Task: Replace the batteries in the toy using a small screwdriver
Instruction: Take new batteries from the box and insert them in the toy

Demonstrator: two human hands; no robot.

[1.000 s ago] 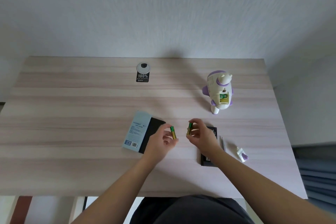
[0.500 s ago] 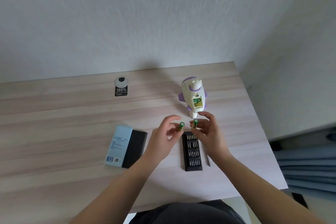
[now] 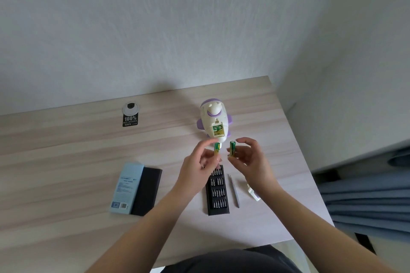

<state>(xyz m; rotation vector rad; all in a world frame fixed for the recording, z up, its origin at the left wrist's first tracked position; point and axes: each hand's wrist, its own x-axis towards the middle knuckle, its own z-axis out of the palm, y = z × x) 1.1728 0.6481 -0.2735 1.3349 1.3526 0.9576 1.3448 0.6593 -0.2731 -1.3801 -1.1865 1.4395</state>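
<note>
One toy (image 3: 213, 120) stands on the desk (image 3: 66, 162), its battery compartment open and facing the camera, two green cells visible inside. Two further batteries are held above the desk just before it: the left hand (image 3: 197, 169) pinches one battery (image 3: 216, 149), the right hand (image 3: 248, 159) pinches the other battery (image 3: 232, 148). One bit tray (image 3: 217, 191), one screwdriver (image 3: 234, 190) and one blue-and-black case (image 3: 136, 188) lie on the desk.
</note>
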